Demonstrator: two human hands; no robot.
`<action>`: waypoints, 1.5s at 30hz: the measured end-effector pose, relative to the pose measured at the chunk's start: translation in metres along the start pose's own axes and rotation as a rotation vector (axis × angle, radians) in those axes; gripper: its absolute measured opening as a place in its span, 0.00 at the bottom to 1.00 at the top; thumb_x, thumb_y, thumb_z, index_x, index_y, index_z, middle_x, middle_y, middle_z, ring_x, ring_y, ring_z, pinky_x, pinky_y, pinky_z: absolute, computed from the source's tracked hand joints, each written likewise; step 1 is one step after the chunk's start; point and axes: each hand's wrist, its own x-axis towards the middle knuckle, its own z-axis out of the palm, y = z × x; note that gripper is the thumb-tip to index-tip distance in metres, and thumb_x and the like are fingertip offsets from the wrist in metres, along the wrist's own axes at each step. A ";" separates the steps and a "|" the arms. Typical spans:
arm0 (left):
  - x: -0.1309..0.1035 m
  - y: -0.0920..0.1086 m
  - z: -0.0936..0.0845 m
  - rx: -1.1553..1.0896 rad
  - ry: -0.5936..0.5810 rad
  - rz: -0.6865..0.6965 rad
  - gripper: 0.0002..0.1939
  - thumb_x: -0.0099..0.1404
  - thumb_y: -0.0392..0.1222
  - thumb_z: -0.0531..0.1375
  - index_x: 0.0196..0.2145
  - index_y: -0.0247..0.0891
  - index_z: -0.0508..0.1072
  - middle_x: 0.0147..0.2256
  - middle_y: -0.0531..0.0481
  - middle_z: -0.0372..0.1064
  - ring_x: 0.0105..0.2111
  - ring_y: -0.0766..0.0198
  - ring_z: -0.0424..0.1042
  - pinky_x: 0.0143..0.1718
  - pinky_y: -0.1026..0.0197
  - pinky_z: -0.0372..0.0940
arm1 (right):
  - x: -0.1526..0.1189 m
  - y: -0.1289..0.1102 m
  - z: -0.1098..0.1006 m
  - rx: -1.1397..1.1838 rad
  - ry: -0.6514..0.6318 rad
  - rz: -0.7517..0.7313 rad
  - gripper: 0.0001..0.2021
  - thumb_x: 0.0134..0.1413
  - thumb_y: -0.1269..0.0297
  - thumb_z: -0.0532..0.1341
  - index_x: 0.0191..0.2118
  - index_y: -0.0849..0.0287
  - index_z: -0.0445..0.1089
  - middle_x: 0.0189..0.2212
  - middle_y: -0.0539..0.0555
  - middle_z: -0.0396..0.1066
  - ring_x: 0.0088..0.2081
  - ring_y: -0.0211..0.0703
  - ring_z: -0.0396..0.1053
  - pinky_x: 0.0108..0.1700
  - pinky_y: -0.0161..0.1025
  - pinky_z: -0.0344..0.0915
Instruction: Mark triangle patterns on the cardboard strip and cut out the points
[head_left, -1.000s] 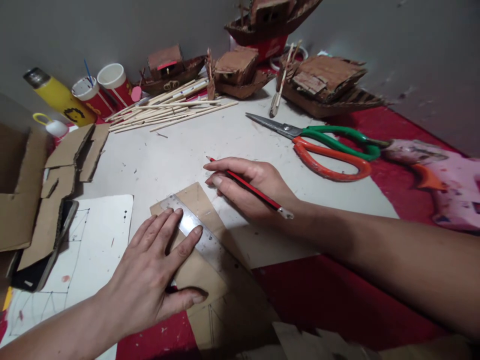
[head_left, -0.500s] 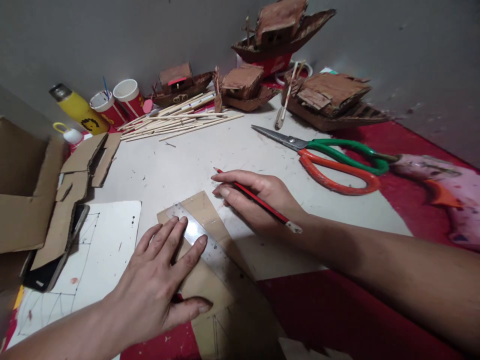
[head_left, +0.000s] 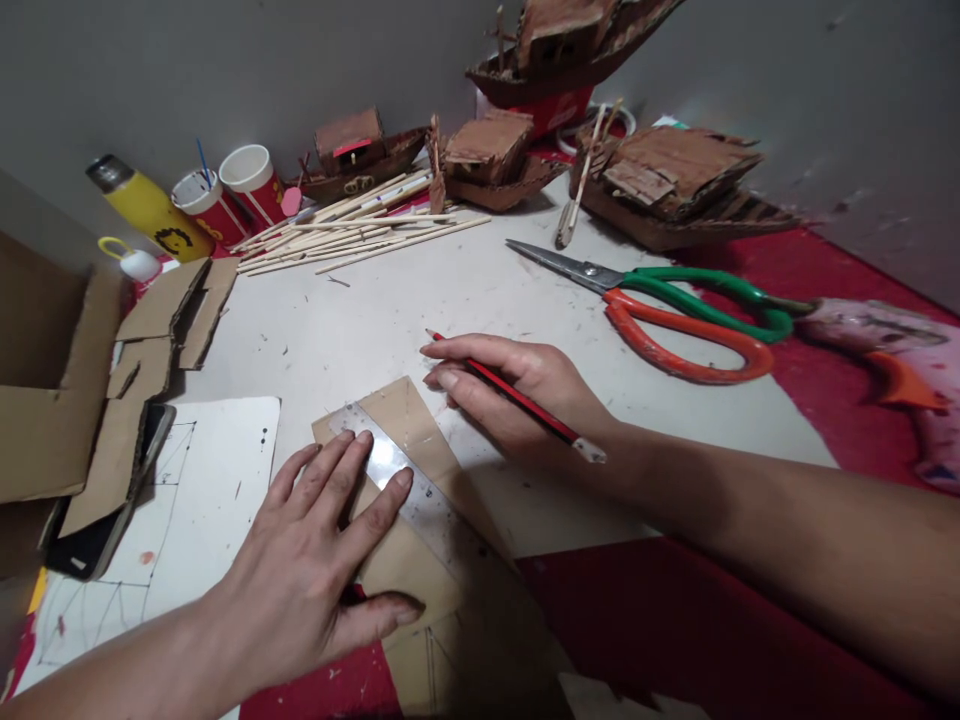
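My left hand (head_left: 322, 545) lies flat with its fingers spread, pressing on a metal ruler (head_left: 424, 490). Beneath the ruler is a piece of brown cardboard (head_left: 409, 405), which bears drawn pencil lines near the bottom of the view. To the right, my right hand (head_left: 517, 390) is closed around a red and black pencil (head_left: 517, 402). The pencil's tip points up and left, apart from the cardboard, and its blunt end sticks out past the thumb side. Shadow covers the ruler's lower end.
Large scissors (head_left: 675, 305) with green and orange handles lie to the right, beside a pink glue gun (head_left: 885, 350). Wooden sticks (head_left: 352, 235), cardboard boats (head_left: 487, 165), cups (head_left: 255, 185) and a yellow bottle (head_left: 150, 210) stand behind. Left are a phone (head_left: 90, 545), cardboard scraps (head_left: 150, 370) and a drawing (head_left: 217, 480).
The camera view has shifted slightly, so the scissors and boats sit a bit further right. Both hands, the ruler and the pencil keep nearly the same places.
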 end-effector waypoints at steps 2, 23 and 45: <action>0.000 0.000 0.000 -0.005 -0.002 -0.009 0.41 0.64 0.64 0.58 0.66 0.34 0.60 0.66 0.24 0.49 0.66 0.34 0.50 0.59 0.37 0.50 | 0.000 0.000 0.000 -0.003 0.000 0.006 0.14 0.59 0.67 0.60 0.48 0.63 0.77 0.36 0.56 0.81 0.33 0.43 0.75 0.39 0.40 0.71; 0.001 0.000 -0.002 -0.046 -0.038 -0.048 0.42 0.63 0.65 0.59 0.67 0.41 0.58 0.66 0.27 0.50 0.63 0.34 0.54 0.57 0.37 0.51 | 0.002 -0.002 0.001 0.024 0.003 0.030 0.13 0.58 0.67 0.60 0.47 0.62 0.77 0.34 0.54 0.80 0.34 0.43 0.76 0.41 0.41 0.71; -0.002 -0.003 0.003 -0.058 -0.055 -0.036 0.44 0.63 0.68 0.56 0.69 0.41 0.54 0.69 0.27 0.43 0.69 0.35 0.43 0.62 0.36 0.45 | -0.004 0.001 0.003 0.127 0.006 -0.006 0.15 0.65 0.64 0.57 0.53 0.60 0.75 0.37 0.55 0.80 0.34 0.40 0.75 0.36 0.37 0.71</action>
